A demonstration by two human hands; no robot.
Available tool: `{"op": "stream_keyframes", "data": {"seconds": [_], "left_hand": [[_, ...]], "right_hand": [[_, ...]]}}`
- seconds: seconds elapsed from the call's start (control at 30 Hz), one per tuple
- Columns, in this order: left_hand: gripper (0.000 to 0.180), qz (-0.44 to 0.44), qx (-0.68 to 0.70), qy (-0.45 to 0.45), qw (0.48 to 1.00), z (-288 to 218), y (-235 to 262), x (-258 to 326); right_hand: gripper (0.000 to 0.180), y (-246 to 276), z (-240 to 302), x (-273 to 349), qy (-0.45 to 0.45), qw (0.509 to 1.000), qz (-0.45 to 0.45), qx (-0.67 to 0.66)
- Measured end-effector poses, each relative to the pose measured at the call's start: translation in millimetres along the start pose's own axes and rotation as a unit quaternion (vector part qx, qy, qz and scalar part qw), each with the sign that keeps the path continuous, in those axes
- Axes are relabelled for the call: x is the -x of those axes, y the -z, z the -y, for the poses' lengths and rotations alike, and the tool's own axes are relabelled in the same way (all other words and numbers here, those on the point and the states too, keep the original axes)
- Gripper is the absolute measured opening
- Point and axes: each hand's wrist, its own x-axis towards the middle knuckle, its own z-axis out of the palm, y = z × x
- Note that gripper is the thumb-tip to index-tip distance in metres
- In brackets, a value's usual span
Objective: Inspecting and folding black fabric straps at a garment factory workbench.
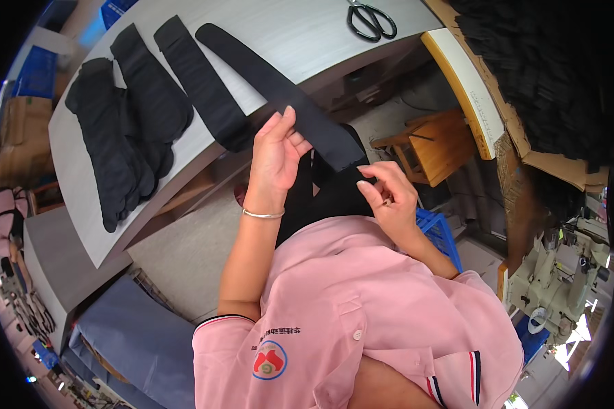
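Note:
A long flat black fabric band [283,88] runs from the table down over my lap, its near end close to my right hand. My left hand [274,153], a bangle on its wrist, is at the band's left edge with its fingers curled against the cloth. The fingertips of my right hand [394,198] are drawn together in a pinch at the band's lower corner. What lies between them is too small to make out. To the left, another black band [201,82] hangs over the table edge, beside folded black fabric pieces [150,82] and a layered black pile [106,136].
Black-handled scissors [370,22] lie on the pale table [290,34] at the far side. A wooden stool [433,146] stands to the right, below a cardboard box [559,167] heaped with black cloth. A blue crate [440,235] is by my right forearm; machinery [552,273] stands beyond.

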Motion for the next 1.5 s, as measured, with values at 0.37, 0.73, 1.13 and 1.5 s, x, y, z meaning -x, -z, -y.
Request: {"op": "stream_keyframes", "data": {"seconds": [0.37, 0.73, 1.13, 1.5], "left_hand": [[0.017, 0.007, -0.009, -0.004, 1.0, 8, -22, 4], [0.024, 0.014, -0.031, -0.019, 0.999, 12, -26, 8], [0.029, 0.044, -0.01, 0.016, 0.999, 12, -25, 10], [0.018, -0.02, -0.08, -0.025, 0.996, 45, -6, 2]], "right_hand": [[0.027, -17, 2, -16, 0.046, 0.996, 0.009, 0.081], [0.024, -34, 5, -31, -0.06, 0.992, 0.111, -0.011], [0.019, -25, -4, -43, -0.312, 0.843, 0.221, -0.378], [0.029, 31, -31, -3, -0.175, 0.976, 0.049, -0.118]]}}
